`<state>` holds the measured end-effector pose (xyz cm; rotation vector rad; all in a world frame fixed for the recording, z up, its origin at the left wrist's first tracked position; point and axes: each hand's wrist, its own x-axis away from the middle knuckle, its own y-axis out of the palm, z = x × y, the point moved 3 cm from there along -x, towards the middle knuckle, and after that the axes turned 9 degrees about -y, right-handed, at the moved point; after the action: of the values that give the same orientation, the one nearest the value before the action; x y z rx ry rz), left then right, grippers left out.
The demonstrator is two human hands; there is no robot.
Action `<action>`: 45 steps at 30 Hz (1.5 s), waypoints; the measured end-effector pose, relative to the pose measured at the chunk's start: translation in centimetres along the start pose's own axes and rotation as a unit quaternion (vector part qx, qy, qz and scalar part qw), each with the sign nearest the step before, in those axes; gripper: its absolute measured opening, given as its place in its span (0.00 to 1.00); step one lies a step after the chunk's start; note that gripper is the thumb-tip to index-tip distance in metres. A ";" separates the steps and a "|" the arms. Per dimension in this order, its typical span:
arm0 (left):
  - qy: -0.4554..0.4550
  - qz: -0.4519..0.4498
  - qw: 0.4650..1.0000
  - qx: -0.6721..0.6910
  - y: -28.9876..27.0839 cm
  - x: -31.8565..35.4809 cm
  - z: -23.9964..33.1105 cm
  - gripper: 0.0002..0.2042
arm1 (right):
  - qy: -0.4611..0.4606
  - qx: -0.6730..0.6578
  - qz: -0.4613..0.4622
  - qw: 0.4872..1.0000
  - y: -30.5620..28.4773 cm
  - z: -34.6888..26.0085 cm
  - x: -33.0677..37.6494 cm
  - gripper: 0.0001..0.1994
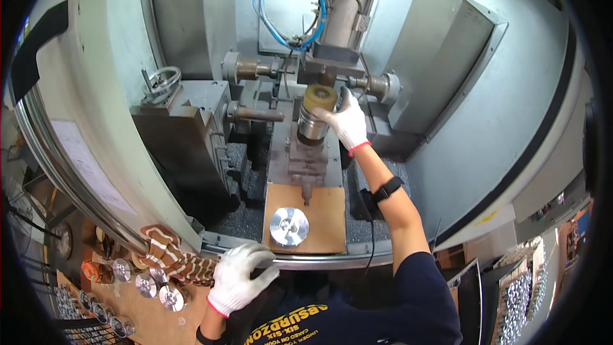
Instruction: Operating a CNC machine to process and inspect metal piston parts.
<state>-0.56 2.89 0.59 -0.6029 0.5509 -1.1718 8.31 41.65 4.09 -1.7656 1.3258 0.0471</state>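
Observation:
My right hand (348, 121), in a white knit glove, is wrapped against the right side of a yellowish round block (320, 97), thumb across its front lower edge. The block sits on top of a silver metal cylinder (311, 126) on the machine's central fixture. My left hand (241, 275), gloved too, hovers by the machine's front rail, fingers apart and loosely bent, holding nothing. Ahead of it, a shiny round metal disc (289, 227) lies on a brown board (325, 217).
Above the fixture hangs a vertical press cylinder (348, 16) with blue hoses (260, 3). Metal shafts (258, 114) project from both sides. A handwheel (161, 83) stands at left. Beside my left hand are a brown striped cloth (172, 255) and several metal discs (172, 297).

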 end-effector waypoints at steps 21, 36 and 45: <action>-0.107 -0.124 0.952 -0.257 5.7 -36.9 6.5 0.55 | 0.144 -0.227 -0.021 0.963 -15.3 6.4 25.2 0.48; -0.046 -0.123 0.971 -0.199 14.7 -16.8 7.7 0.41 | 0.174 -0.277 0.023 0.945 -16.3 8.4 25.9 0.47; 0.072 -0.054 0.968 -0.233 14.4 -12.5 6.1 0.42 | 0.169 -0.264 0.074 0.947 -16.2 2.1 29.6 0.45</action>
<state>9.56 19.57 -3.84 -0.9620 0.9406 -1.2015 34.51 21.21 -2.14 -2.1835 1.8189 0.2090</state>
